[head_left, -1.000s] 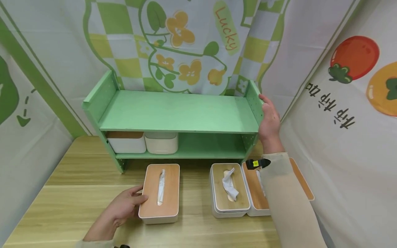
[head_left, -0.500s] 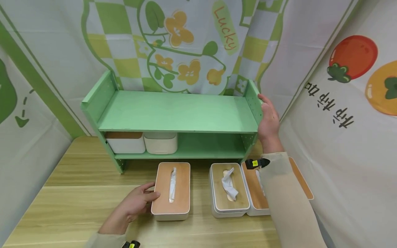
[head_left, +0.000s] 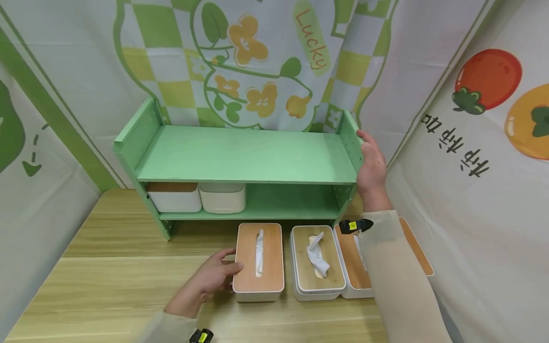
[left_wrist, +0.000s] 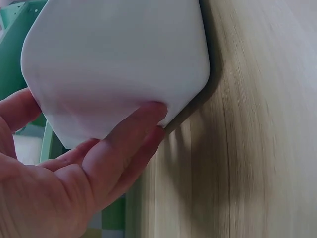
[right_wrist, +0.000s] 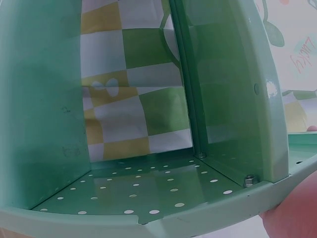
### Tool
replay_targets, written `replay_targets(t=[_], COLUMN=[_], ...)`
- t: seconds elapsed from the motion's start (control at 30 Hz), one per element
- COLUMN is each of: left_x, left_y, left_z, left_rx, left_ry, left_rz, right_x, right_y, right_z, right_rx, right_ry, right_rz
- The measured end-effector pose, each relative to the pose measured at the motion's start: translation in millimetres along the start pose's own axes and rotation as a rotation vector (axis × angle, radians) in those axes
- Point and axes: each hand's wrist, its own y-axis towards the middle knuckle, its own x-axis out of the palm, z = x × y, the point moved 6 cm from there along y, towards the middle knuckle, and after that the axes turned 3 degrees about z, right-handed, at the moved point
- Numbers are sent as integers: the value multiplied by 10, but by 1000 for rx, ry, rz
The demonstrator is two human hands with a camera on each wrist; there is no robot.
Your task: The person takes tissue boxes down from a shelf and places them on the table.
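My left hand (head_left: 214,275) touches the left side of a white tissue box (head_left: 259,257) with a wood-toned lid and a white tissue lying in its slot. The left wrist view shows the fingers (left_wrist: 131,144) extended against the white side wall (left_wrist: 119,64), the thumb at the lid's edge. My right hand (head_left: 371,169) rests along the outside of the right end panel of a green two-tier shelf (head_left: 253,155). Only a sliver of that hand shows in the right wrist view, beside the perforated panel (right_wrist: 148,191).
Right of the tissue box stands another tissue box (head_left: 303,257) with crumpled tissue sticking up. A wood-lidded box (head_left: 352,259) beside it is partly hidden by my right sleeve. The lower tier holds a white box (head_left: 175,199) and a cream bin (head_left: 223,199). Printed cloth surrounds the wooden table (head_left: 107,276).
My left hand and the tissue box have slid to the right along the table, closing in on the other tissue box. My right hand stays on the shelf panel.
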Motion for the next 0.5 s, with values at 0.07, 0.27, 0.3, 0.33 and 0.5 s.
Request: replay_targets(t=[0.07, 0.27, 0.3, 0.33, 0.5], left_x=[50, 171, 185, 198, 243], left_y=[28, 81, 86, 89, 95], left_z=[-5, -12, -13, -14, -16], left_rx=[0, 4, 5, 5, 2], left_ry=[7, 28, 31, 34, 32], left_rz=[5, 0, -1, -2, -3], right_x=[0, -1, -2, -2, -2], right_y=[0, 3, 2, 1, -9], right_z=[1, 0, -3, -6, -17], right_rx=[0, -5, -5, -5, -2], right_ry=[-2, 1, 0, -1, -5], right_rz=[0, -4, -4, -5, -7])
